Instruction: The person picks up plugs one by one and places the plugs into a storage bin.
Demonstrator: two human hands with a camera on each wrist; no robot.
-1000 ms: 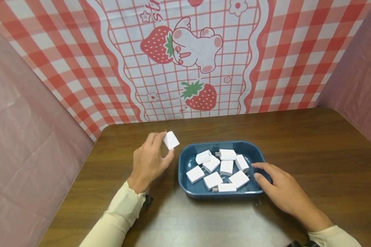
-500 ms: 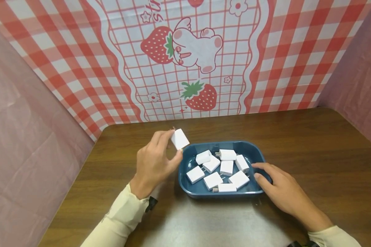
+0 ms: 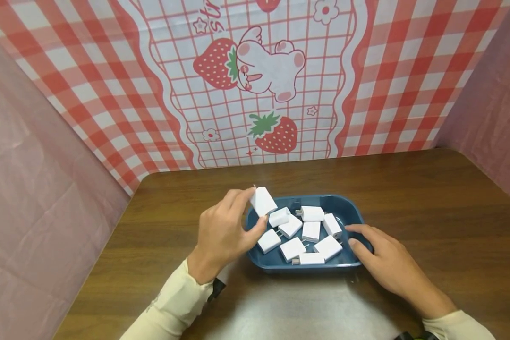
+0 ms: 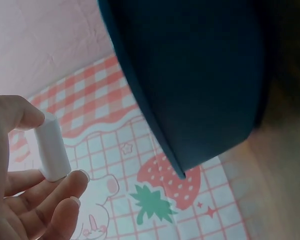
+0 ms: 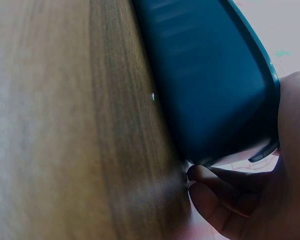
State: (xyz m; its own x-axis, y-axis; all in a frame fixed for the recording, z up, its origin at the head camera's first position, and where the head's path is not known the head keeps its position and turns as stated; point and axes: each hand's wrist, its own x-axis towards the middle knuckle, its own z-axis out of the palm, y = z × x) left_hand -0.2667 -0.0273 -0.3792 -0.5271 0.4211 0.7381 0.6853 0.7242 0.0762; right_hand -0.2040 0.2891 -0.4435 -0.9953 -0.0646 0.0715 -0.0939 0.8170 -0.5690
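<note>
My left hand (image 3: 223,231) pinches a white charger plug (image 3: 263,201) between thumb and fingers, just above the left rim of a blue plastic tub (image 3: 306,267). In the left wrist view the charger plug (image 4: 52,148) is held by its ends and stands apart from the tub wall (image 4: 190,90). Inside the tub lie several more white charger plugs (image 3: 311,231), loosely spread, some showing metal prongs. My right hand (image 3: 386,257) grips the tub's right end; in the right wrist view its fingers (image 5: 217,200) curl by the tub's lower edge.
The tub stands on a brown wooden table (image 3: 429,212). Behind it hangs a red-and-white checked cloth (image 3: 391,85) with strawberry prints. Pink cloth (image 3: 38,203) hangs at the left and right sides.
My left hand has moved to the right with the charger plug, from beside the tub to over its left rim. The right hand and the tub have stayed in place.
</note>
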